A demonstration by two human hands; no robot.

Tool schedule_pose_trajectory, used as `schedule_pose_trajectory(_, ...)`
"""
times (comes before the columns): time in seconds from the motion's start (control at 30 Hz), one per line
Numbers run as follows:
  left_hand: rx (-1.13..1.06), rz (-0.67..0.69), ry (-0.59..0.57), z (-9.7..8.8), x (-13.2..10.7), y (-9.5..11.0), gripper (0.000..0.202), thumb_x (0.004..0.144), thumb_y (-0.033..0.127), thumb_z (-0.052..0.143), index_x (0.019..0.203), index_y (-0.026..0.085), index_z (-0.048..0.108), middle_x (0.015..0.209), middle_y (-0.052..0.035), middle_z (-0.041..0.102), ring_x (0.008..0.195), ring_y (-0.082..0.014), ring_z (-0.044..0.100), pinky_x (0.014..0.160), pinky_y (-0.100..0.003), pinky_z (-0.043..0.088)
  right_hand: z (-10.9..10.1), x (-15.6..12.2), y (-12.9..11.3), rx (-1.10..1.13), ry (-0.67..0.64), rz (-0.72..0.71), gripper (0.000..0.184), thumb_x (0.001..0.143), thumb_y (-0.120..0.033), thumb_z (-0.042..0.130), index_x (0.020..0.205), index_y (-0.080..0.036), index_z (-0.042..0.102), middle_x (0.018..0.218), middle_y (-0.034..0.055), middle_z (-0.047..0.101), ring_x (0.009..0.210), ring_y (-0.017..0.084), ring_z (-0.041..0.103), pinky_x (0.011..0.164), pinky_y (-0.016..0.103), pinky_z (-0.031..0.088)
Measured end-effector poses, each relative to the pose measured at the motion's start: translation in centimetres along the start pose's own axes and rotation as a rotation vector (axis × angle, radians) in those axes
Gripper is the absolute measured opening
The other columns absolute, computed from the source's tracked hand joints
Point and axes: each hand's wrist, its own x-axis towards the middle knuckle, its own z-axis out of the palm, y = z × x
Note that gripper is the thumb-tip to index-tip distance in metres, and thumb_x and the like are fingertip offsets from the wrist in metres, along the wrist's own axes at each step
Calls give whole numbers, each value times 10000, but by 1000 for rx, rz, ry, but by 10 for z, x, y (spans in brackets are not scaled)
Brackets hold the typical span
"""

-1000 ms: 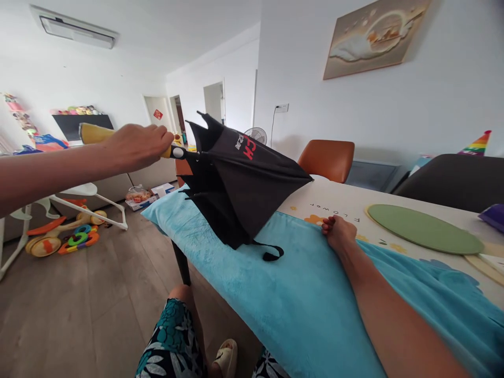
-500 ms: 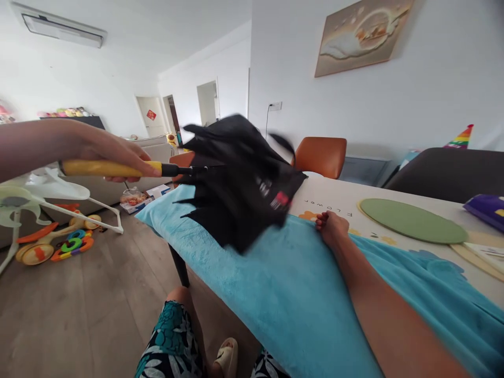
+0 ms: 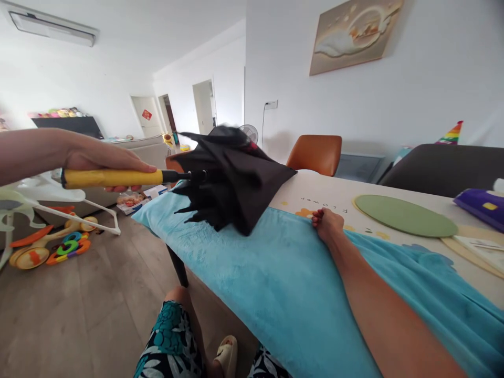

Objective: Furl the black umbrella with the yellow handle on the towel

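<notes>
My left hand (image 3: 106,159) grasps the yellow rod-shaped handle (image 3: 114,179) of a loosely folded black fabric umbrella (image 3: 240,181), over the left end of the white printed counter (image 3: 334,190). My right hand (image 3: 329,222) is curled, nothing visible inside. I judge the umbrella light and floppy; the stiff handle holds best.

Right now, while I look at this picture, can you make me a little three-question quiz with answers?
1. Which of the person's hands grips the long yellow handle of the black cloth umbrella?
2. True or false: the umbrella is spread wide open.
3. What colour is the flat oval placemat on the pale, flower-printed table? A) red B) green C) purple

Key:
1. The left hand.
2. False; the umbrella is loosely folded.
3. B, green.
</notes>
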Motion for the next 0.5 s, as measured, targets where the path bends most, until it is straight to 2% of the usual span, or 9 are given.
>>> schedule_pose_trajectory(0.1, -110, 31, -107, 17, 3, -5, 355, 725, 526, 544, 880, 207, 528, 771, 12, 535, 560, -76, 479, 465, -174, 380, 0, 0, 0, -2, -8, 1, 139, 772, -128, 442, 649, -181, 406, 440, -32, 477, 300, 73, 392, 259, 175, 263)
schedule_pose_trajectory(0.23, -113, 63, -64, 40, 17, -14, 346, 721, 420, 602, 928, 154, 523, 749, 7, 528, 589, -72, 495, 506, -160, 395, 0, 0, -1, -3, -2, 7, 141, 763, -120, 443, 642, -181, 404, 444, -30, 484, 295, 73, 389, 260, 179, 263)
schedule_pose_trajectory(0.3, -249, 55, -95, 55, 26, -18, 355, 736, 431, 591, 930, 142, 524, 734, 4, 532, 548, -67, 480, 483, -165, 386, -1, 0, -2, -1, 3, 10, 143, 763, -106, 426, 641, -178, 406, 443, -32, 483, 296, 73, 392, 265, 180, 264)
schedule_pose_trajectory(0.43, -741, -29, -439, 100, 41, -26, 379, 747, 470, 575, 923, 136, 549, 670, -3, 510, 490, -75, 460, 395, -153, 313, -1, -2, -3, -3, 9, 15, 163, 767, -84, 390, 632, -172, 413, 441, -31, 488, 294, 73, 395, 272, 183, 264)
schedule_pose_trajectory(0.5, -874, -17, -554, 128, 48, -28, 379, 747, 475, 575, 913, 135, 561, 636, 3, 487, 461, -67, 439, 367, -150, 284, 0, -3, -3, -6, 20, 17, 171, 772, -83, 383, 628, -169, 416, 437, -30, 490, 292, 73, 397, 273, 182, 265)
